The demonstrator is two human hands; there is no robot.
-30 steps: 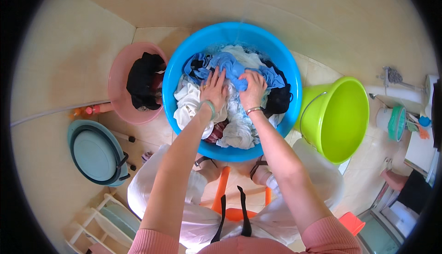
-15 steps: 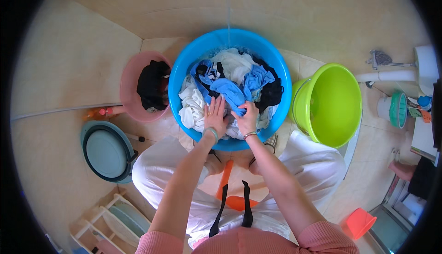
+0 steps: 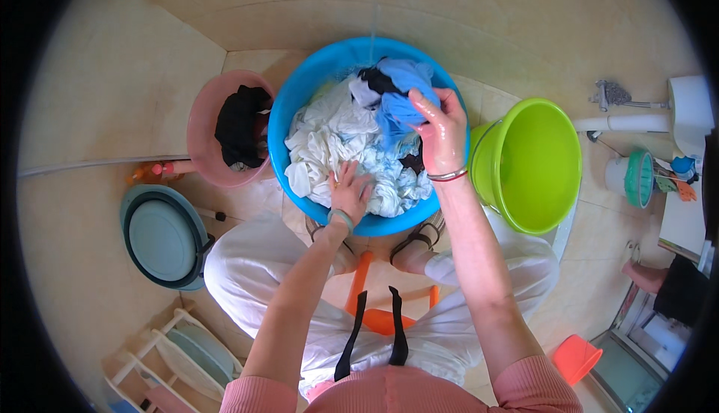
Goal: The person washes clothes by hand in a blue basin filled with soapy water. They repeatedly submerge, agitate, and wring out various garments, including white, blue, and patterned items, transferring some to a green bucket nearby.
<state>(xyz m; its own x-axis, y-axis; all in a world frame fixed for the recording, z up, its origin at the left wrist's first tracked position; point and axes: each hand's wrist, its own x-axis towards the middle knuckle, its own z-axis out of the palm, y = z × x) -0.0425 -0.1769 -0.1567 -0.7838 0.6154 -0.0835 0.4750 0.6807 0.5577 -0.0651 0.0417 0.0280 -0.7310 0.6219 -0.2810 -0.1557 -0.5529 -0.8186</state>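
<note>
A big blue basin stands in front of me, heaped with wet laundry. My left hand rests on white clothes at the near side, its fingers spread. Bunched blue cloth, with black and pale parts beside it, is up at the far right of the basin. My right hand is raised there, wet, palm partly turned up, with thumb and curled fingers gripping that cloth's near edge. Dark cloth shows below this hand, partly covered. A thin stream of water falls at the basin's far side.
Left of the basin is a pink tub holding black clothing, with a grey folding basin nearer me. A green bucket stands close on the right. An orange stool is beneath me; an orange-red container lies behind right.
My right hand has lifted the blue cloth from the middle of the heap toward the far right, uncovering white clothes. My left hand stays at the near side, pressing on the laundry.
</note>
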